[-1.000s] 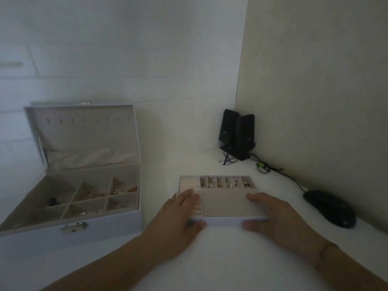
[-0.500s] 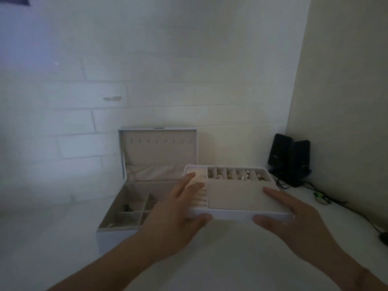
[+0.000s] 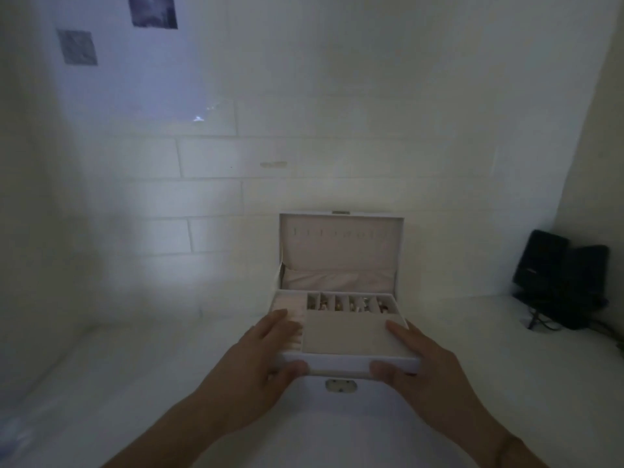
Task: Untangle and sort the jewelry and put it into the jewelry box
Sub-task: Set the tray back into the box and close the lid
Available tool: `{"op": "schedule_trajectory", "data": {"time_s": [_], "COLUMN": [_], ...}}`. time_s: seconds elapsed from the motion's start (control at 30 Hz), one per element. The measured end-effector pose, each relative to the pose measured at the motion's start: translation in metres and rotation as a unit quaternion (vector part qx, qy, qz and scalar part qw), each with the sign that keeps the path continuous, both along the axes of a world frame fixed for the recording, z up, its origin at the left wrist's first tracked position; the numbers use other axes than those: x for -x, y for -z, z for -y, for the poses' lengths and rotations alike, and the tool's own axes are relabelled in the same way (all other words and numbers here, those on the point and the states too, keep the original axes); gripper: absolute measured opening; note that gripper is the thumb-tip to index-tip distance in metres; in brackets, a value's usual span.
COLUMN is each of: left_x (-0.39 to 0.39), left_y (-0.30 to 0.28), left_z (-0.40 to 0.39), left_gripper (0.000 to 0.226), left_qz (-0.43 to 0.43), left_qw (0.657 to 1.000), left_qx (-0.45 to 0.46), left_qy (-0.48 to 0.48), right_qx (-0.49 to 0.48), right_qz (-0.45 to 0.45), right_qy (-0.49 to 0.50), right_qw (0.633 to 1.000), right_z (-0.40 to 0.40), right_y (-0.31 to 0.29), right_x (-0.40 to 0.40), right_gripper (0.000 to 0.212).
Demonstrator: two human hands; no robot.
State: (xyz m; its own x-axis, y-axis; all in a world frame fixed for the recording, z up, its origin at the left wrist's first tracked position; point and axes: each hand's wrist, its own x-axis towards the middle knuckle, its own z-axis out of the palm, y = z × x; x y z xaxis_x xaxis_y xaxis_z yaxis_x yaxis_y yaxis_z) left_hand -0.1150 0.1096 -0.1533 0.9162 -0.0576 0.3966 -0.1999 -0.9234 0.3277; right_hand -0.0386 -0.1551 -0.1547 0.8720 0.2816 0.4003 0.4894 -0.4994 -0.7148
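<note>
The left hand point(image 3: 266, 352) and right hand point(image 3: 417, 358) grip the tray point(image 3: 344, 336) by its near corners, thumbs on its front edge, over the open jewelry box point(image 3: 341, 251) on the desk point(image 3: 135, 366).

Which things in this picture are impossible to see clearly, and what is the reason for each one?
- Lower compartments of the jewelry box, head view: covered by the tray that the left hand and right hand hold over it.
- Jewelry in the tray's small back compartments: too small and dim to identify.
- Whether the tray is seated or just above the box: cannot tell.
- Black speakers: dark, details lost.
</note>
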Motion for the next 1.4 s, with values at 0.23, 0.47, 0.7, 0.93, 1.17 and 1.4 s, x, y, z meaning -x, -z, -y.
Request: {"op": "schedule_trajectory", "data": {"time_s": [0.23,0.47,0.7,0.93,1.17,1.4], "left_x": [0.002,-0.004,-0.013,-0.018,-0.018,-0.019], "left_y": [-0.007,0.014,0.036,0.035,0.036,0.029], "left_z": [0.007,0.004,-0.002,-0.010,-0.013,-0.011], "left_gripper": [0.082,0.082,0.061,0.058,0.060,0.077], "left_qz": [-0.004,0.029,0.053,0.052,0.057,0.067], "left_qw": [0.999,0.999,0.982,0.888,0.884,0.845], "left_qx": [-0.037,-0.017,0.182,0.457,0.464,0.529], "left_qy": [0.013,-0.016,-0.001,-0.005,0.011,0.030], "right_qx": [0.044,0.055,-0.052,-0.180,-0.257,-0.187], "right_qz": [0.016,0.070,0.032,-0.087,-0.154,-0.049], "right_qy": [0.009,0.016,0.003,0.018,-0.018,0.011], "right_qw": [0.999,0.996,0.998,0.980,0.954,0.981], "right_z": [0.008,0.008,0.009,-0.014,-0.020,0.010], "right_y": [0.005,0.025,0.012,-0.070,-0.091,-0.031], "right_x": [-0.005,-0.009,-0.017,-0.088,-0.090,-0.052], "right_gripper": [0.111,0.090,0.047,0.086,0.061,0.031]}}
